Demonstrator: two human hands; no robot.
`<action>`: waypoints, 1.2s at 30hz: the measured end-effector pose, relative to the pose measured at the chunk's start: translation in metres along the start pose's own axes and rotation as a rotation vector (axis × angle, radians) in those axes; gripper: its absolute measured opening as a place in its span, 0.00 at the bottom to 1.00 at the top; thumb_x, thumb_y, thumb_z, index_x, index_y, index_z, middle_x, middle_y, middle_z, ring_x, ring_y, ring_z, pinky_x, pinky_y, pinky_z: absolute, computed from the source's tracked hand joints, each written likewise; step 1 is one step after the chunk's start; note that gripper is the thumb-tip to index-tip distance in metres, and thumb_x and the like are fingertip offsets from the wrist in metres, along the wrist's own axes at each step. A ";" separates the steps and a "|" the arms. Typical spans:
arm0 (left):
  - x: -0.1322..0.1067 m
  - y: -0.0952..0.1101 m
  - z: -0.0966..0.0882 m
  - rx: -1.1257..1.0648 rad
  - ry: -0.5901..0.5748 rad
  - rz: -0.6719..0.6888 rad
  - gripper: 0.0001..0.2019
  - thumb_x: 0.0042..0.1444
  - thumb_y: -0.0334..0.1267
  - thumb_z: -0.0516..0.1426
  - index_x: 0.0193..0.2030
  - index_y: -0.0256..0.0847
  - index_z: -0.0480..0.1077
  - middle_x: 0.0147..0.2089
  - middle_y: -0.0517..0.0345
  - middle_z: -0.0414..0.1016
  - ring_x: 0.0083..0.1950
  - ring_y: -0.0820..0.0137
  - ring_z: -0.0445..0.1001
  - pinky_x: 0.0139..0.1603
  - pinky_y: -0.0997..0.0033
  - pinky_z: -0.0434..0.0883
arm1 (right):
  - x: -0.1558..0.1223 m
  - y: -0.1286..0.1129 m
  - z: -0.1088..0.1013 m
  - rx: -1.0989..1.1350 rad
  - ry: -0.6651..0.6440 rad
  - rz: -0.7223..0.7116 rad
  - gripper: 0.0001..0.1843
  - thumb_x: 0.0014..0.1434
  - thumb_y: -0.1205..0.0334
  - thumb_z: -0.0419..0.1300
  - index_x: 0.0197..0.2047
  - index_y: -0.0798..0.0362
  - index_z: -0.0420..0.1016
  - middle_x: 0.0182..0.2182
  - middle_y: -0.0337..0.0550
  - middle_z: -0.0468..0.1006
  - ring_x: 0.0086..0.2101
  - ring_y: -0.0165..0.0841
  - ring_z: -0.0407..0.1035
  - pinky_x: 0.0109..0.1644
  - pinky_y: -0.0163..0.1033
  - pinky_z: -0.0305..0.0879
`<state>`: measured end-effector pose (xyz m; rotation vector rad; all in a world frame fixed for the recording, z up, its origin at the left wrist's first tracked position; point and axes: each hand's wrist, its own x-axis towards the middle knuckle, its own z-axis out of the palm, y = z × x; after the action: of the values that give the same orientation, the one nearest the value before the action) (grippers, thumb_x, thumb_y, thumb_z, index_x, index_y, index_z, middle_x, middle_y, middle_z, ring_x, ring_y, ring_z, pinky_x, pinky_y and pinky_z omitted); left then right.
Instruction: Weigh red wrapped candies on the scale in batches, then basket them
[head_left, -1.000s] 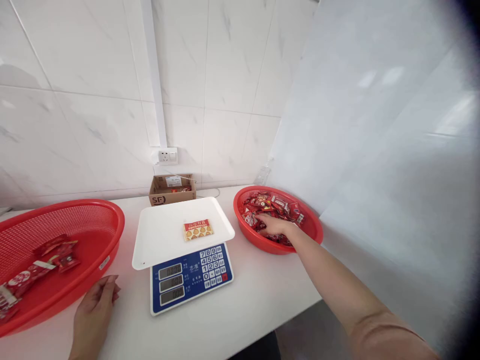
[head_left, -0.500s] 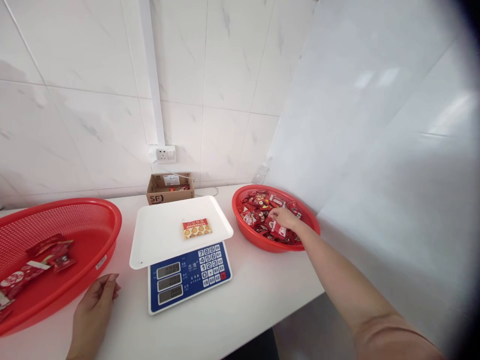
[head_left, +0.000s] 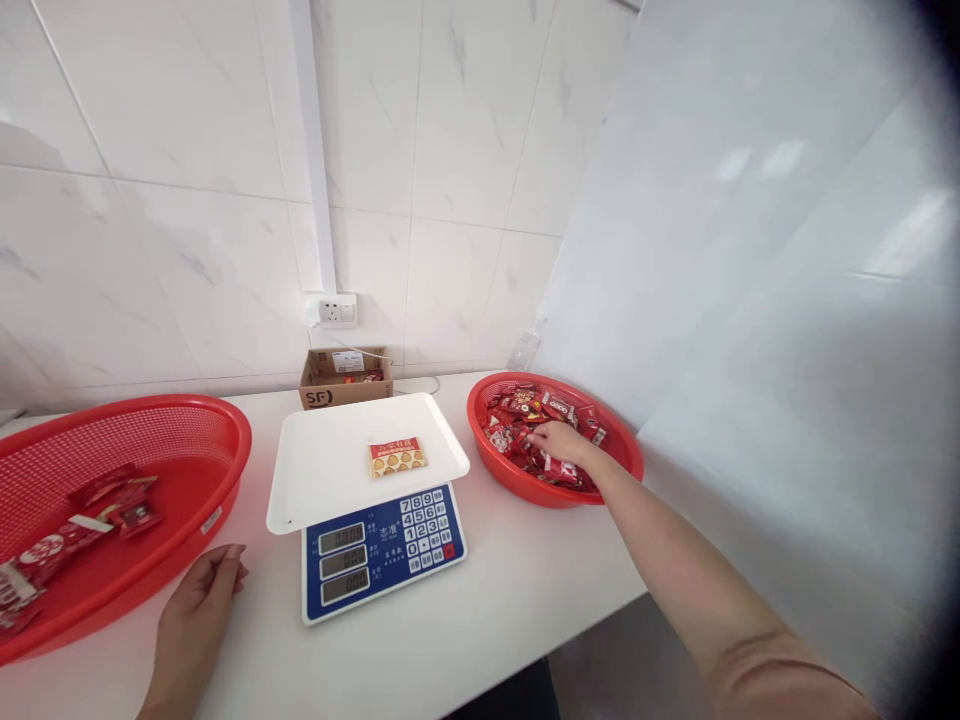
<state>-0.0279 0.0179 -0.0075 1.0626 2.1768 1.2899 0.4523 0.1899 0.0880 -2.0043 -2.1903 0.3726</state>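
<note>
Basket (head_left: 161, 425) of red perforated plastic, long and oval, holds a few shiny packets (head_left: 56, 548). Beside it is our left hand (head_left: 199, 600), fingers curled; whether it holds something, we cannot tell. On the smooth white tray (head_left: 322, 450) of the scale (head_left: 386, 570), one flat packet (head_left: 397, 458) is already placed. The smaller red basket (head_left: 504, 477) is well filled with crinkled packets (head_left: 559, 405), so most seem left. There our right hand (head_left: 559, 443) keeps fingertips together; gripping something or not, we cannot tell.

Has right hand (head_left: 561, 443) among red snack packets (head_left: 504, 436) in right red basket (head_left: 517, 486), left hand (head_left: 199, 592) between left red basket (head_left: 186, 474) and digital scale (head_left: 381, 556) bearing 1 red-and-cream snack packet (head_left: 397, 458).
</note>
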 end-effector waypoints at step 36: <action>-0.001 0.007 -0.001 -0.018 -0.089 -0.047 0.18 0.45 0.55 0.51 0.35 0.44 0.67 0.30 0.60 0.71 0.34 0.67 0.70 0.39 0.67 0.67 | 0.009 -0.015 -0.005 -0.088 -0.131 0.087 0.13 0.47 0.57 0.63 0.36 0.54 0.77 0.33 0.49 0.78 0.36 0.41 0.72 0.41 0.41 0.64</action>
<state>-0.0255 0.0186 -0.0010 1.0357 2.1080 1.2152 0.4386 0.1983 0.0959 -2.1854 -2.2369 0.4368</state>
